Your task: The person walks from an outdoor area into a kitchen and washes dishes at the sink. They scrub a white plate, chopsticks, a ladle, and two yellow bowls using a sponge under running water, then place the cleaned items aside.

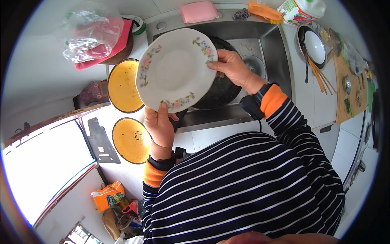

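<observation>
A white oval plate with floral sprays (176, 68) is held up over the left part of a steel sink (275, 45). My left hand (160, 125) grips its lower rim, thumb on the upper face. My right hand (233, 68) pinches the rim at the right. Behind the plate, partly hidden, a dark wok (227, 91) sits in the sink, and a small metal bowl (254, 65) rests to its right. Left of the plate stands a yellow enamel basin (125, 87) with specks inside, its right edge covered by the plate. A second yellow basin (131, 140) stands nearer me, beside my left wrist.
Behind the sink lie a pink sponge (199, 12), a steel scourer (241, 14), an orange brush (265, 11) and a white jug (306, 11). Bowls with chopsticks (320, 74) and a wooden board (341, 100) are at the right. A plastic bag (94, 36) is back left.
</observation>
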The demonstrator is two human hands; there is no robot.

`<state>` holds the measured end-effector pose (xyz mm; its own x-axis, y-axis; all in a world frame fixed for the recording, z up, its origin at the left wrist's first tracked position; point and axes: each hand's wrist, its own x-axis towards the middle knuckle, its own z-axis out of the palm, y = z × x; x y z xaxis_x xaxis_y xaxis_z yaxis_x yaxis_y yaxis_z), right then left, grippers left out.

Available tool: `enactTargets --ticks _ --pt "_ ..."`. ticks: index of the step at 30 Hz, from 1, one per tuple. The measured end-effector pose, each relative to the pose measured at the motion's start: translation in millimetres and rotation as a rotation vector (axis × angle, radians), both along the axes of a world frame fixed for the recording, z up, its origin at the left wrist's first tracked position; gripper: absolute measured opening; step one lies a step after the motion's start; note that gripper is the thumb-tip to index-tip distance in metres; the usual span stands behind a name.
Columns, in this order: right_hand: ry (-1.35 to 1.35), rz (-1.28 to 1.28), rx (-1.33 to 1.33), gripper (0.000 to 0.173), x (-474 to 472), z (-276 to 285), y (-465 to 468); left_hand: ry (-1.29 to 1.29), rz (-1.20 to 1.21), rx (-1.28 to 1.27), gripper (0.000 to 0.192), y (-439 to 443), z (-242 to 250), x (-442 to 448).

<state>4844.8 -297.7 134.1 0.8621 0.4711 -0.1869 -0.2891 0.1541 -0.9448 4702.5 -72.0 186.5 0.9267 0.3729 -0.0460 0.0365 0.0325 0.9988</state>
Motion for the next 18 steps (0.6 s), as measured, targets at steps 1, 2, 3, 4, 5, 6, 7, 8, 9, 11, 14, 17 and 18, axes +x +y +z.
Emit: enactTargets --ticks 1,2,3,4,5,6,7,8,9,11,14,17,18 --pt "-0.006 0.014 0.015 0.019 0 11 -2 0.034 -0.017 -0.108 0.011 2 3 -1" --pt "-0.043 0.021 -0.029 0.02 -1 22 -2 0.058 -0.038 -0.216 0.011 3 5 -1" --pt "-0.09 0.032 -0.058 0.02 -3 33 -2 0.071 -0.066 -0.331 0.011 5 7 -2" --pt "-0.122 0.058 -0.055 0.023 -4 44 -2 0.095 -0.056 -0.381 0.014 4 7 -2" --pt "-0.107 0.08 -0.103 0.025 -7 53 -3 0.12 -0.069 -0.394 0.015 4 6 -3" --pt "-0.09 0.1 -0.152 0.026 -11 63 -7 0.145 -0.091 -0.415 0.017 5 6 -4" --pt "-0.084 0.119 -0.193 0.027 -16 70 -10 0.192 -0.106 -0.429 0.018 4 5 -5" --pt "-0.083 0.105 -0.212 0.027 -21 76 -10 0.181 -0.14 -0.456 0.019 4 3 -6" --pt "-0.094 0.091 -0.221 0.027 -26 81 -11 0.19 -0.165 -0.475 0.02 4 2 -8" --pt "-0.101 0.069 -0.227 0.027 -34 87 -11 0.212 -0.2 -0.52 0.021 4 -2 -10" --pt "-0.135 0.035 -0.242 0.027 -43 92 -11 0.258 -0.252 -0.58 0.023 1 -7 -11" --pt "-0.323 -0.012 -0.334 0.028 -53 95 -11 0.325 -0.288 -0.576 0.026 -5 -12 -11" --pt "-0.43 -0.033 -0.391 0.029 -58 96 -12 0.351 -0.264 -0.558 0.025 -8 -13 -12"
